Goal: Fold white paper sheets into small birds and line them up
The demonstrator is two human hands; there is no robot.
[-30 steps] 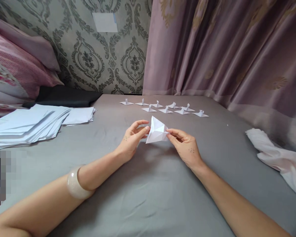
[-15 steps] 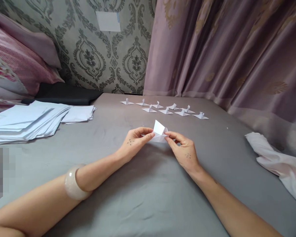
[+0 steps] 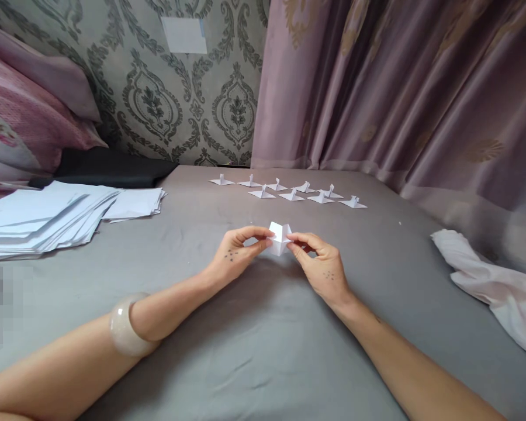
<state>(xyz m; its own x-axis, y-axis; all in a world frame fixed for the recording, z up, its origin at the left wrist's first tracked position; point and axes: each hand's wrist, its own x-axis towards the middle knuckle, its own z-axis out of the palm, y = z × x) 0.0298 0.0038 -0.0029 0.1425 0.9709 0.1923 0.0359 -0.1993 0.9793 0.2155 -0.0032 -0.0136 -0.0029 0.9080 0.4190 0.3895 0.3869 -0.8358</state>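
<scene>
Between my two hands is a small folded white paper (image 3: 279, 240), its flaps standing partly open at the top. My left hand (image 3: 244, 248) pinches its left edge between thumb and fingers. On the opposite edge, my right hand (image 3: 319, 257) has the same kind of pinch. The paper is held just above the grey cloth (image 3: 254, 351), in front of me. Beyond it stand several small folded paper figures (image 3: 293, 195), arranged in two rough rows, each with a flat pointed base and an upright piece.
Loose stacks of white paper (image 3: 48, 216) lie at the left, with a black cloth (image 3: 114, 166) behind them. A crumpled pale cloth (image 3: 486, 280) rests at the right. Pink-purple curtains (image 3: 355, 88) hang at the back right, beside a patterned wall (image 3: 153, 105).
My hands have drawn slightly closer together. The paper's tall upper flap has come down, and the paper now looks narrower and more compact. The view has shifted slightly.
</scene>
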